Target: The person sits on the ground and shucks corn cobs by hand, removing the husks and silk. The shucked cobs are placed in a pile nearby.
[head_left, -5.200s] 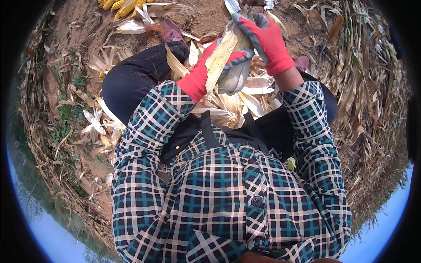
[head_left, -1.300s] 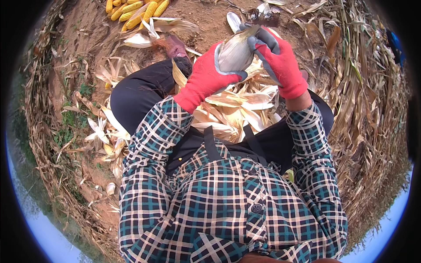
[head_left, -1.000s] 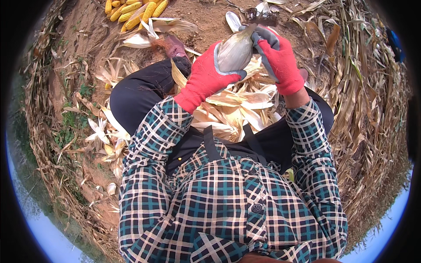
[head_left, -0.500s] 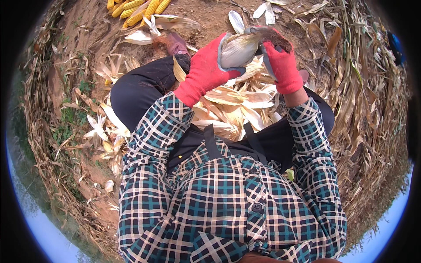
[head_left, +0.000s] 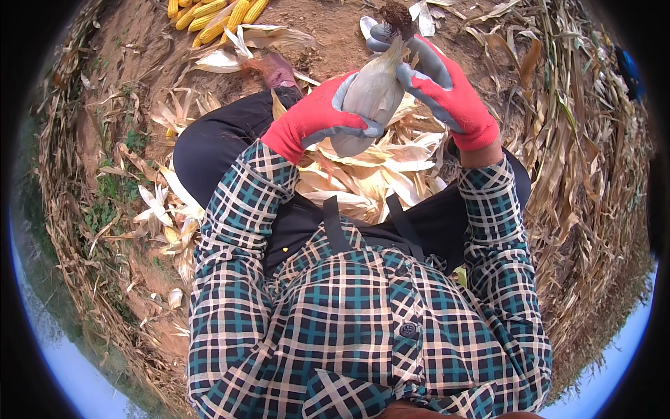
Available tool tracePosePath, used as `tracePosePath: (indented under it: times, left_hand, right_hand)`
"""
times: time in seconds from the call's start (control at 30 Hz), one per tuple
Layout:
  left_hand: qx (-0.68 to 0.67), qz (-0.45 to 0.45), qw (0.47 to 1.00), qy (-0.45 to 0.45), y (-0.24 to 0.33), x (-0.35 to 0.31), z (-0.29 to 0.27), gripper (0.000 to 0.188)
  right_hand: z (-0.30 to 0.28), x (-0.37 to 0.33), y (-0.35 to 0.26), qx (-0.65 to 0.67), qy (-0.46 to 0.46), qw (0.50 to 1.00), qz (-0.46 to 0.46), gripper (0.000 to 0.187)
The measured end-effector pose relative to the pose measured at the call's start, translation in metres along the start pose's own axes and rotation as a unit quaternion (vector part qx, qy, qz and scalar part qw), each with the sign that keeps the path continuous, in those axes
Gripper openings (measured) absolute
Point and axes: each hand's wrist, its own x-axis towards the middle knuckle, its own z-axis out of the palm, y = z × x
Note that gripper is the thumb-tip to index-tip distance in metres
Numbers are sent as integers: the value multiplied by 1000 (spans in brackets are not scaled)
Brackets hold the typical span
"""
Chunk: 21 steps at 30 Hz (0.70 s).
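An ear of corn [head_left: 375,87], wrapped in pale husk with dark brown silk at its tip, is held up tilted over my lap. My left hand [head_left: 331,115], in a red and grey glove, wraps round its lower part, the thumb across the near side. At the upper end is my right hand [head_left: 447,87], gloved alike. Its thumb presses the husk and its fingers curl round behind the tip, next to the silk. No kernels show on this ear.
Loose dry husks [head_left: 370,174] lie between my bent legs. Husked yellow cobs [head_left: 216,17] are piled on the soil at the far left. Dry stalks and leaves [head_left: 558,140] cover the right side. More husks [head_left: 157,202] lie to the left beside my knee.
The ear has turned more upright, its silk end swinging up and away. My right hand has shifted and opened its fingers from a tighter grasp at the silk; my left hand has come slightly nearer.
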Motion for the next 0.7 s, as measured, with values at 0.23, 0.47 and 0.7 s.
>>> tracePosePath:
  times: [0.23, 0.47, 0.7]
  left_hand:
    - [-104, -68, 991, -54, 10, -9, 5, 71]
    - [-28, -4, 1000, -7, -12, 1, -3, 79]
    - [224, 134, 958, 121, -21, 13, 9, 89]
  right_hand:
    - [2, 3, -4, -14, -8, 1000, 10, 35]
    - [6, 2, 14, -42, 89, 994, -43, 26]
    - [17, 7, 19, -51, 161, 980, -106, 22]
